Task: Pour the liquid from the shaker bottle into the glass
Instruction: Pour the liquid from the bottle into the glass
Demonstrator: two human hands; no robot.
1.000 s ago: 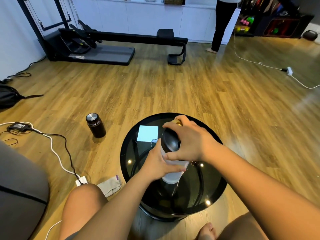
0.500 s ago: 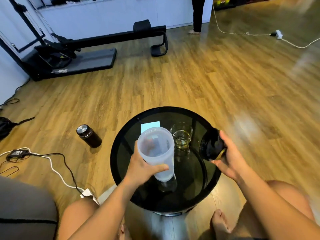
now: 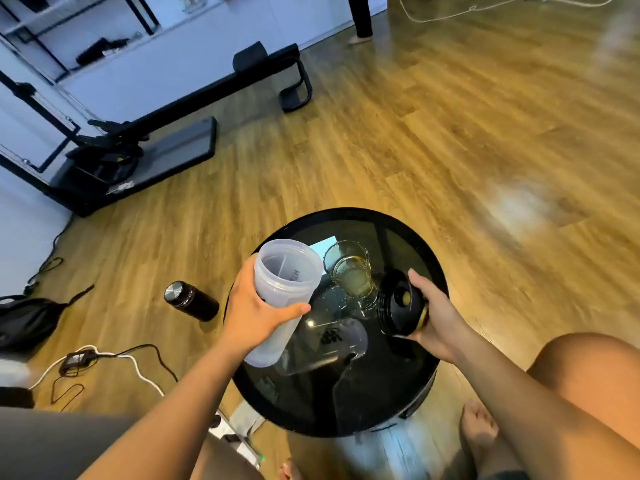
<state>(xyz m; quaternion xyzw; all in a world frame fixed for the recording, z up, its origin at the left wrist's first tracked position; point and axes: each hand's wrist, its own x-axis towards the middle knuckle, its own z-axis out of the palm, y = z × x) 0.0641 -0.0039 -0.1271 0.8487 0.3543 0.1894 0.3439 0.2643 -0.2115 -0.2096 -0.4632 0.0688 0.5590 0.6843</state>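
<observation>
My left hand (image 3: 256,315) grips the translucent shaker bottle (image 3: 282,289), lid off, lifted above the round black glass table (image 3: 408,386) and tilted so its open mouth faces up and toward the glass. The clear glass (image 3: 351,271) stands on the table just right of the bottle's rim, apart from it, with pale yellowish liquid in its lower part. My right hand (image 3: 436,323) holds the black shaker lid (image 3: 398,303) right of the glass, its underside turned toward me.
A dark steel-capped flask (image 3: 190,301) lies on the wooden floor left of the table. Cables and a charger (image 3: 79,358) trail at lower left beside a black bag (image 3: 24,320). Black exercise equipment (image 3: 138,140) stands at the back; a person's legs (image 3: 360,19) are far off.
My right hand took the lid off the bottle and carried it to the right. My left hand raised the open bottle and tilted it toward the glass. The camera pitched downward.
</observation>
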